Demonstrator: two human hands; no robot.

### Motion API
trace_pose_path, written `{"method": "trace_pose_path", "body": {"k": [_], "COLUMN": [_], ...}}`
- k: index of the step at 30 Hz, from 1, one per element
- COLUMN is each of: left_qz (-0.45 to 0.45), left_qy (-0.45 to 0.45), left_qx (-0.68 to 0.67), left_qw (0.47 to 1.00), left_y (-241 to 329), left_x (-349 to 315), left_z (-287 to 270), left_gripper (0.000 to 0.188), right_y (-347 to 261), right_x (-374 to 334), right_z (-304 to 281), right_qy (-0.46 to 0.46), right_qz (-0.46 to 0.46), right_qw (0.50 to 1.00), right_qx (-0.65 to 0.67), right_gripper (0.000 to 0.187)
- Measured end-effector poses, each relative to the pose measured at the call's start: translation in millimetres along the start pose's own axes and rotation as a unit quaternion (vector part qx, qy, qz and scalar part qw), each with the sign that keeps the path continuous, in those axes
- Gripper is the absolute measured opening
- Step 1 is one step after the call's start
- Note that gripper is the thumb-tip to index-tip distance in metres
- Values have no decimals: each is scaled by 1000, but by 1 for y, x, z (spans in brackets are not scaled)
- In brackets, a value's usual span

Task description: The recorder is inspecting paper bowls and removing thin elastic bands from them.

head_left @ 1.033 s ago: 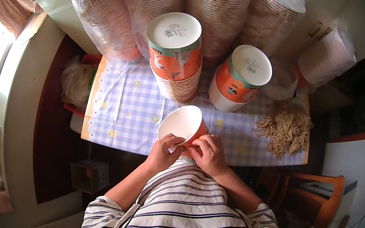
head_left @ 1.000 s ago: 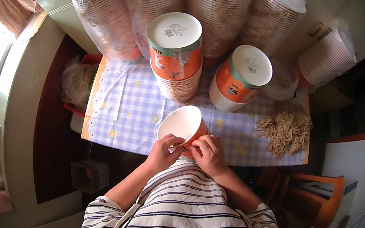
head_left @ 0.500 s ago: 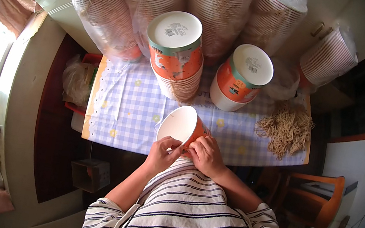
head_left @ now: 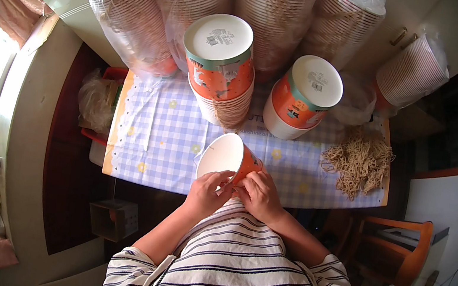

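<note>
A paper bucket (head_left: 221,155), white inside and orange outside, lies tilted against my striped shirt at the table's front edge, its mouth turned to the left. My left hand (head_left: 209,195) pinches at the near part of its rim, thumb and fingertips close together. Against the orange wall, my right hand (head_left: 259,196) is closed, its fingertips almost meeting those of the left. Whatever small thing may be between the fingertips is hidden. Inside the bucket shows a short, thin tan mark, perhaps a cord end.
Two upside-down bucket stacks, one taller (head_left: 219,72) and one shorter (head_left: 302,98), stand on the checked tablecloth (head_left: 167,157). Several plastic-wrapped stacks (head_left: 273,12) line the back. A heap of tan cords (head_left: 359,163) lies at right. A wooden chair (head_left: 395,265) stands beyond the table's right corner.
My left fingers have lifted and spread slightly at the rim. The bucket has shifted a little to the left; the right hand stays nearly in place.
</note>
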State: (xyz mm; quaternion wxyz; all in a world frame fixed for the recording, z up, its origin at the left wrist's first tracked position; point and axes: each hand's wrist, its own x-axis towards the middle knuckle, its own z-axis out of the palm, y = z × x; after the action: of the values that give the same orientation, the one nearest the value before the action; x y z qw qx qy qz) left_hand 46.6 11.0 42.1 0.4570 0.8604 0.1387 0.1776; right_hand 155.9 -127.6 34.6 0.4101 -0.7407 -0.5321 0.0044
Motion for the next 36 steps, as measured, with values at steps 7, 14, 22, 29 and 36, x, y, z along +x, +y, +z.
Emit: {"method": "trace_pose_path", "body": {"k": [7,14,22,29,36], "left_qz": [18,-27,-63,-60,-64], "left_qy": [18,12,7,4,16], "left_qx": [36,-2,-43,-29,-20], "left_qw": [999,1000,997,998,998], "left_y": [1,-1,10,4,7], "left_x": [-2,-6,-5,-9,-11], "left_z": [4,2,0,2,3], "left_gripper": [32,34,31,35,35], "right_y": [1,1,-10,-4,0], "right_x": [-1,-3,4,1,-2], "right_z": [-2,-1,-1,4,3], "right_qy": [-34,-28,41,21,-7], "right_qz": [9,12,22,-12,-12], "right_qw": [999,999,999,1000,1000], "right_qx": [-24,-21,6,-4,-26], "right_gripper": [15,18,21,19,19]}}
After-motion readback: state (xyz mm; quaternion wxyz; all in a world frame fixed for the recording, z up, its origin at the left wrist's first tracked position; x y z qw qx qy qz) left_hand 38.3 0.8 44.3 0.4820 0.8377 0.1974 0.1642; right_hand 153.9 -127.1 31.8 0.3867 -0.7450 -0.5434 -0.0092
